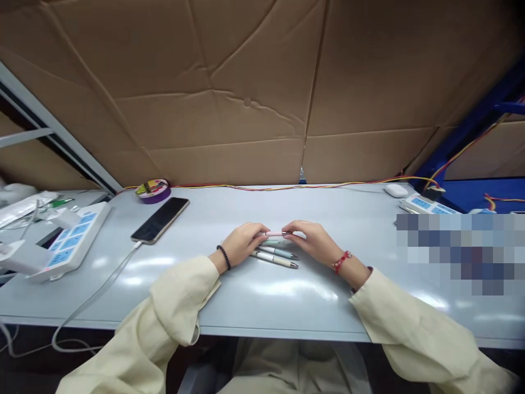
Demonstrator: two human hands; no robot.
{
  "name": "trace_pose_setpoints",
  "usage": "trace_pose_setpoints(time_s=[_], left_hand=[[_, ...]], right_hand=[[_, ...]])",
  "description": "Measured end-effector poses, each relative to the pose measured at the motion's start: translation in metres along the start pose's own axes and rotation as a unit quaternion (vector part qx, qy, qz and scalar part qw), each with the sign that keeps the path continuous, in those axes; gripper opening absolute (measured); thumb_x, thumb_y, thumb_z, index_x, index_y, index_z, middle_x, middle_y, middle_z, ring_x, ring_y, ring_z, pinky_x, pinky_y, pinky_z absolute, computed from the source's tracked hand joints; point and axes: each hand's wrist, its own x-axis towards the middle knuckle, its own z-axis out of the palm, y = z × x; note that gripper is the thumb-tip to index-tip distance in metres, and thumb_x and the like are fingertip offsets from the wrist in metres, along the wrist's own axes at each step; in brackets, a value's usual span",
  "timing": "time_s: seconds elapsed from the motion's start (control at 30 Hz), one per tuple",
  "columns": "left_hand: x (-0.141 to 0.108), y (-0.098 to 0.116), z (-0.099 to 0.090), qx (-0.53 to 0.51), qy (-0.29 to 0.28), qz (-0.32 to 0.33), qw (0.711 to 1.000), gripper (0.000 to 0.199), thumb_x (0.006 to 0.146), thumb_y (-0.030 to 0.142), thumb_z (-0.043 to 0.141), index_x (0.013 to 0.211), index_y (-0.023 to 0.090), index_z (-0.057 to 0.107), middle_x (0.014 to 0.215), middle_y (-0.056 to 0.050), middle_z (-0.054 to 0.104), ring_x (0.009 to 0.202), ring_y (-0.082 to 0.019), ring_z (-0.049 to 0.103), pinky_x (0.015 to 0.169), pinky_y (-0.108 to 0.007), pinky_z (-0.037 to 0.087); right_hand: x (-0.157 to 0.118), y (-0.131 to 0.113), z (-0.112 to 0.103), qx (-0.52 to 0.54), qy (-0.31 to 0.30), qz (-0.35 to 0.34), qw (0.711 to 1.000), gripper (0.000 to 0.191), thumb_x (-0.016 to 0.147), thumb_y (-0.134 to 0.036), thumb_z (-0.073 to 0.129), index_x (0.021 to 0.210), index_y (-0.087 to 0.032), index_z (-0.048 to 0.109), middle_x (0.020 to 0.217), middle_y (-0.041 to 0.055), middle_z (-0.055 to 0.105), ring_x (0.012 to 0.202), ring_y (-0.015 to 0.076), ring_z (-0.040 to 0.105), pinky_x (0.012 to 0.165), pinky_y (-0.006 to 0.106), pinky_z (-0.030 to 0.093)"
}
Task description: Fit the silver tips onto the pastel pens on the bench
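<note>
Both hands, left hand (243,242) and right hand (310,241), pinch a pink pen (275,234) above two pens (277,256)

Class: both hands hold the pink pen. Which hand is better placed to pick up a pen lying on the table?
Probably the left hand: the pens on the table lie just beside it, while the right hand sits slightly farther from them.

Pen (275,234): pale pink. Pens (278,255) on table: pale green, pale blue, cream. Table (254,295): light grey. Phone (161,219): black. Tape roll (153,191): purple, multicoloured top. Power strip (69,241): white, blue sockets. Sleeves (172,306): cream. Bracelets: black bead (223,256), red (341,261). Backdrop (254,82): brown cardboard.
</note>
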Motion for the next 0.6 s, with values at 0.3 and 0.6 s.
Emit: trace_pose_setpoints(time_s=[0.3, 0.6], left_hand=[[0.0005, 0.0024, 0.0006, 0.003, -0.001, 0.007, 1.0, 0.018, 0.093, 0.024, 0.037, 0.097, 0.02, 0.054, 0.088, -0.002, 0.061, 0.079, -0.017, 0.055, 0.071, -0.028, 0.043], [0.0037, 0.0046, 0.0038, 0.01, -0.001, 0.018, 1.0, 0.016, 0.093, 0.023, 0.039, 0.097, 0.019, 0.054, 0.09, -0.002, 0.061, 0.082, -0.017, 0.054, 0.073, -0.028, 0.042]], right_hand=[[-0.0002, -0.0012, 0.0005, -0.039, -0.019, 0.034, 0.998, 0.013, 0.086, -0.03, 0.05, 0.093, -0.02, 0.056, 0.083, 0.002, 0.063, 0.072, 0.0144, 0.057, 0.063, 0.024, 0.041], [0.0016, -0.0011, 0.0029, -0.062, -0.045, 0.07, 0.995, 0.028, 0.091, -0.037, 0.037, 0.077, -0.02, 0.054, 0.063, -0.0015, 0.057, 0.054, 0.0118, 0.049, 0.052, 0.022, 0.033]])
